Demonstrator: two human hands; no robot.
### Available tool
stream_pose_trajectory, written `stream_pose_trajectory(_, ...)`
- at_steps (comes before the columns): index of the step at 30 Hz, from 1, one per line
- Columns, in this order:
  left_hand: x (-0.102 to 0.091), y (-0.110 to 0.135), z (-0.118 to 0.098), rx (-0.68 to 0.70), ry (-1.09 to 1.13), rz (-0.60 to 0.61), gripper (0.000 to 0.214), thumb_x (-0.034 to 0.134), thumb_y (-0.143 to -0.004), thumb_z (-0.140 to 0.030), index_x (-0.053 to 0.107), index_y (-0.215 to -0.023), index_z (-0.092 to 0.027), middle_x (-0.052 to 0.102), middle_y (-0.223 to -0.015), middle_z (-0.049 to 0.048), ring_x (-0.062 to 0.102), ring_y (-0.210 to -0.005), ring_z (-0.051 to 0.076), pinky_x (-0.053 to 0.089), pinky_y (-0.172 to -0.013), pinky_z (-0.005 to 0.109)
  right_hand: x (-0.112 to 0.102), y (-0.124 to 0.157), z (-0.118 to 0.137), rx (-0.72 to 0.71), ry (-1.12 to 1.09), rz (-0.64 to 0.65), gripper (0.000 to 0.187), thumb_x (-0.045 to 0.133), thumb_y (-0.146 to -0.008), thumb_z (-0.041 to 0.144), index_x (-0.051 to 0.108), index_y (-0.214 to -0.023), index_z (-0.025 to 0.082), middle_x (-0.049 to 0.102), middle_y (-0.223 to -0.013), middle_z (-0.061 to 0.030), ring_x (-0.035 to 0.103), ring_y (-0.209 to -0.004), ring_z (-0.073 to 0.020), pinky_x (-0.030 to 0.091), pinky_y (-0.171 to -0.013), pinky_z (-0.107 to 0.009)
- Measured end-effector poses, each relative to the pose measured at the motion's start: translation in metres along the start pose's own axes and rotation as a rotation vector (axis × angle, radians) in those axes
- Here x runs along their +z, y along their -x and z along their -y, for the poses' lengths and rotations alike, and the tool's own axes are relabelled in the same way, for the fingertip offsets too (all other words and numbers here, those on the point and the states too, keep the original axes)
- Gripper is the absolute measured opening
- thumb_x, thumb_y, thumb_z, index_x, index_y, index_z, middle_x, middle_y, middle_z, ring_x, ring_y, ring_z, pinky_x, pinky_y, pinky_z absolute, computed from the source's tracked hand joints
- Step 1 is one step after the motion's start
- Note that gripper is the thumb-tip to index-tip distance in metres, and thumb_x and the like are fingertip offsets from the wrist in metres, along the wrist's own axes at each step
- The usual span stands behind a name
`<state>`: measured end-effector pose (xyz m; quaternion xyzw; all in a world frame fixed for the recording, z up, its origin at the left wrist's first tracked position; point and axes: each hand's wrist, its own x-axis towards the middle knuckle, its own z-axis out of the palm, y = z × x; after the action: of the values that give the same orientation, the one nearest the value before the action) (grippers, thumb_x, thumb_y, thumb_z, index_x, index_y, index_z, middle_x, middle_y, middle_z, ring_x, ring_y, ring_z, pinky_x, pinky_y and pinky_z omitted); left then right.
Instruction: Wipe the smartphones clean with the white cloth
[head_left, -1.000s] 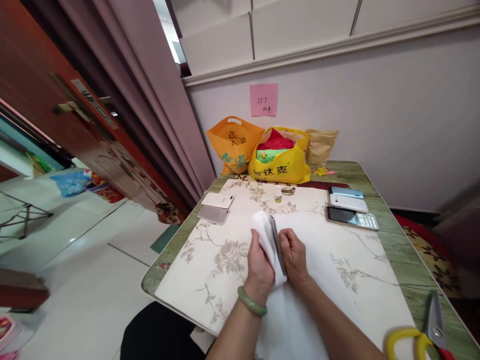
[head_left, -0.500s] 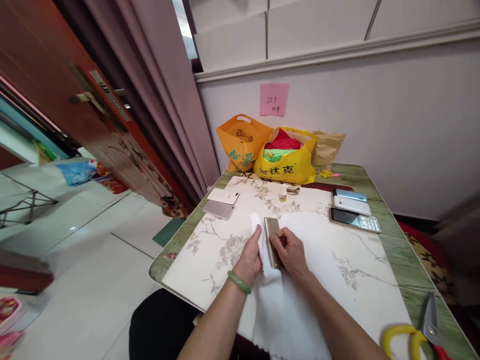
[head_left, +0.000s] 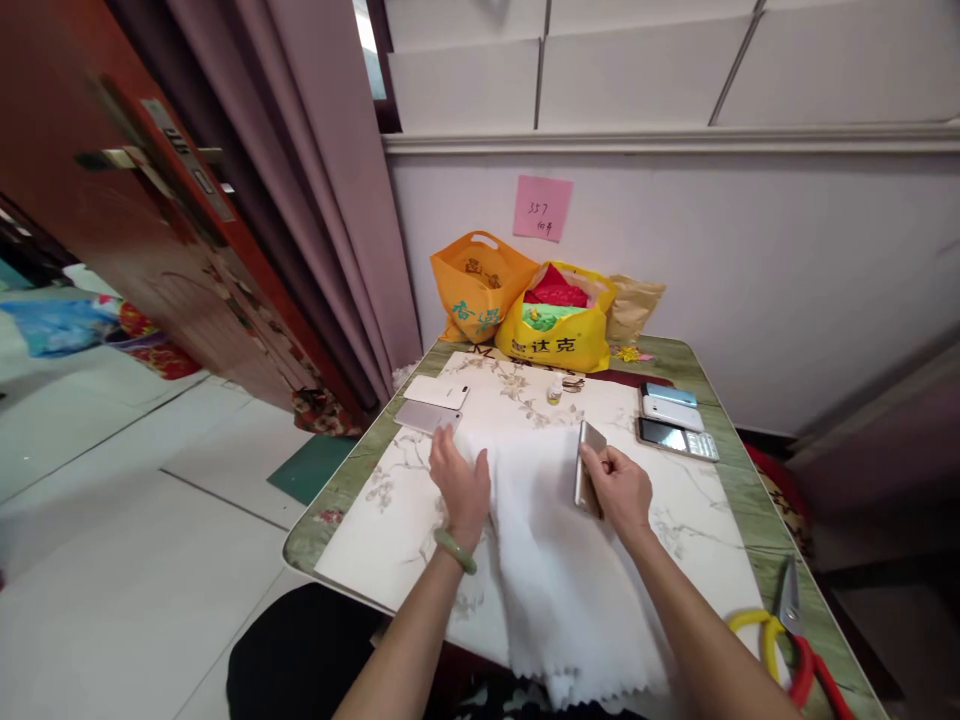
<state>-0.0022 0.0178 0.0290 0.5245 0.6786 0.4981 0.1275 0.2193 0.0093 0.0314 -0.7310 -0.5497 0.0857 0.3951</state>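
My right hand point(head_left: 628, 490) grips a gold-coloured phone point(head_left: 587, 480), tilted on its edge above the right part of a white cloth point(head_left: 555, 580). The cloth lies spread over the table's middle and hangs toward my lap, its lower edge scalloped. My left hand point(head_left: 461, 487), with a green bangle on its wrist, is open at the cloth's left edge, fingers stretched and thumb apart. Whether it touches the cloth I cannot tell. Just beyond its fingertips lie a grey phone point(head_left: 420, 416) and a white phone point(head_left: 431, 391), side by side.
On the right lie a blue phone point(head_left: 671, 394), a white phone point(head_left: 673, 413) and a keypad phone point(head_left: 675, 438). Scissors point(head_left: 787, 625) rest at the near right edge. A small bottle point(head_left: 555, 390), an orange bag point(head_left: 480, 290) and a yellow bag point(head_left: 555, 335) stand toward the wall.
My left hand has let go of the cloth, moved left and opened. The cloth now lies flatter. My right hand has carried the gold-coloured phone to the right, away from the left hand.
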Motion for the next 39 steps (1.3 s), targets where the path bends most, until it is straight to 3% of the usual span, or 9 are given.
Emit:
stream_pose_trajectory(3, 0.002, 0.030, -0.004, 0.390, -0.189, 0.400, 0.052, 0.049, -0.087, -0.025, 0.041, -0.138, -0.018, 0.045, -0.144, 0.0141, 0.035, -0.138, 0.026, 0.028, -0.113, 0.047, 0.007, 0.011, 0.010, -0.189, 0.284, 0.103, 0.045, 0.058, -0.081, 0.058, 0.052, -0.056, 0.020, 0.059, -0.064, -0.0002, 0.043, -0.052, -0.0117, 0.017, -0.051, -0.026)
stream_pose_trajectory(5, 0.005, 0.052, -0.001, 0.427, -0.355, 0.473, 0.058, 0.047, -0.087, -0.024, 0.036, -0.143, -0.012, 0.035, -0.151, 0.0169, 0.026, -0.142, 0.030, 0.022, -0.115, 0.053, 0.017, 0.026, 0.017, -0.298, 0.365, 0.242, 0.039, 0.059, -0.082, 0.053, 0.057, -0.061, 0.021, 0.062, -0.068, -0.0019, 0.047, -0.053, -0.0121, 0.015, -0.051, -0.026)
stream_pose_trajectory(10, 0.007, 0.072, 0.014, 0.476, -0.565, 0.482, 0.056, 0.036, -0.088, -0.016, 0.034, -0.143, -0.004, 0.029, -0.153, 0.0193, 0.017, -0.145, 0.028, 0.017, -0.117, 0.052, 0.041, 0.042, 0.020, -0.411, 0.374, 0.389, 0.038, 0.052, -0.088, 0.053, 0.060, -0.069, 0.021, 0.064, -0.072, -0.0026, 0.054, -0.056, -0.0135, 0.017, -0.052, -0.027)
stream_pose_trajectory(16, 0.006, 0.067, 0.013, 0.452, -0.599, 0.455, 0.062, 0.039, -0.085, -0.015, 0.030, -0.145, -0.003, 0.027, -0.154, 0.0193, 0.013, -0.146, 0.028, 0.016, -0.118, 0.051, 0.041, -0.002, -0.002, -0.216, 0.491, 0.296, 0.044, 0.050, -0.089, 0.058, 0.060, -0.069, 0.020, 0.065, -0.077, -0.0035, 0.055, -0.059, -0.0136, 0.018, -0.052, -0.027)
stream_pose_trajectory(23, 0.013, 0.069, 0.020, 0.517, -0.589, 0.405, 0.062, 0.039, -0.088, -0.016, 0.024, -0.147, -0.001, 0.026, -0.153, 0.0208, 0.012, -0.146, 0.029, 0.018, -0.117, 0.052, 0.037, 0.038, 0.006, -0.299, 0.441, 0.422, 0.041, 0.051, -0.090, 0.055, 0.061, -0.068, 0.021, 0.064, -0.073, -0.0006, 0.056, -0.059, -0.0117, 0.021, -0.053, -0.027)
stream_pose_trajectory(31, 0.010, 0.067, 0.015, 0.486, -0.614, 0.427, 0.062, 0.041, -0.086, -0.015, 0.029, -0.145, -0.001, 0.029, -0.153, 0.0207, 0.016, -0.145, 0.029, 0.020, -0.117, 0.051, 0.029, -0.039, -0.013, -0.109, 0.614, 0.281, 0.047, 0.044, -0.092, 0.057, 0.062, -0.074, 0.018, 0.066, -0.085, -0.0043, 0.058, -0.066, -0.0126, 0.020, -0.053, -0.027)
stream_pose_trajectory(34, 0.009, 0.067, 0.015, 0.509, -0.601, 0.412, 0.062, 0.039, -0.086, -0.013, 0.027, -0.145, -0.001, 0.030, -0.152, 0.0211, 0.015, -0.145, 0.029, 0.022, -0.116, 0.052, 0.024, -0.013, -0.009, -0.207, 0.531, 0.266, 0.044, 0.046, -0.092, 0.055, 0.062, -0.072, 0.019, 0.065, -0.080, -0.0026, 0.056, -0.063, -0.0117, 0.020, -0.054, -0.027)
stream_pose_trajectory(37, 0.008, 0.066, 0.017, 0.551, -0.572, 0.393, 0.061, 0.039, -0.088, -0.015, 0.025, -0.146, -0.002, 0.029, -0.153, 0.0212, 0.015, -0.145, 0.030, 0.024, -0.115, 0.052, 0.028, 0.031, -0.002, -0.454, 0.384, 0.431, 0.039, 0.050, -0.091, 0.051, 0.061, -0.068, 0.021, 0.064, -0.073, 0.0000, 0.056, -0.063, -0.0115, 0.022, -0.055, -0.026)
stream_pose_trajectory(39, 0.008, 0.065, 0.018, 0.559, -0.571, 0.402, 0.061, 0.039, -0.088, -0.015, 0.026, -0.146, -0.002, 0.029, -0.153, 0.0207, 0.014, -0.145, 0.030, 0.024, -0.115, 0.052, 0.034, 0.043, -0.001, -0.466, 0.362, 0.455, 0.040, 0.047, -0.093, 0.050, 0.061, -0.069, 0.021, 0.064, -0.072, 0.0003, 0.056, -0.062, -0.0110, 0.022, -0.055, -0.026)
